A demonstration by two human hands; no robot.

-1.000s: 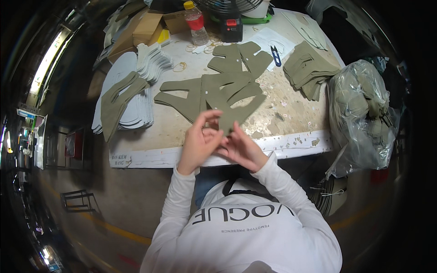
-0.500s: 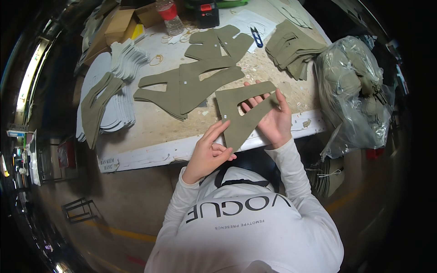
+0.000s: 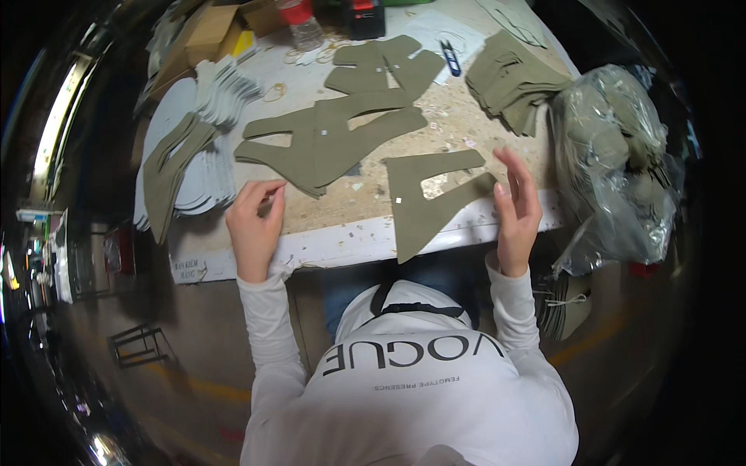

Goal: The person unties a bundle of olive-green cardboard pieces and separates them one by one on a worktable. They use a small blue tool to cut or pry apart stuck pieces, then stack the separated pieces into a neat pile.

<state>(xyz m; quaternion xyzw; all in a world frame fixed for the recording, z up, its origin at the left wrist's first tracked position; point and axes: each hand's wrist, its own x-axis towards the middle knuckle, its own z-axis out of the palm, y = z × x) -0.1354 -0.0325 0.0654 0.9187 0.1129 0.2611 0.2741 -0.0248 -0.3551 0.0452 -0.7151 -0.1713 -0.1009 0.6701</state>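
Note:
An olive-green cut fabric piece (image 3: 416, 213) with a slot and a small white sticker lies by the table's front edge, its lower tip reaching over it. At its right tip is my right hand (image 3: 519, 210), fingers and thumb apart, not gripping it. My left hand (image 3: 256, 225) is over the left front of the table, thumb and fingers curled close together; anything between them is too small or hidden to see. Just beyond it lie overlapping stacks of similar olive pieces (image 3: 299, 159), and farther back two more stickered pieces (image 3: 361, 74).
At left are stacked light grey panels (image 3: 203, 175) with olive pieces (image 3: 167, 182) on top. A clear bag (image 3: 614, 155) of olive parts sits at right, near another olive pile (image 3: 513, 81). Blue thread snips (image 3: 450, 58), a bottle (image 3: 303, 27) and a cardboard box (image 3: 210, 35) are behind.
Both hands have let go of the olive piece, which now lies on the table. My left hand has moved left; my right hand has shifted slightly right.

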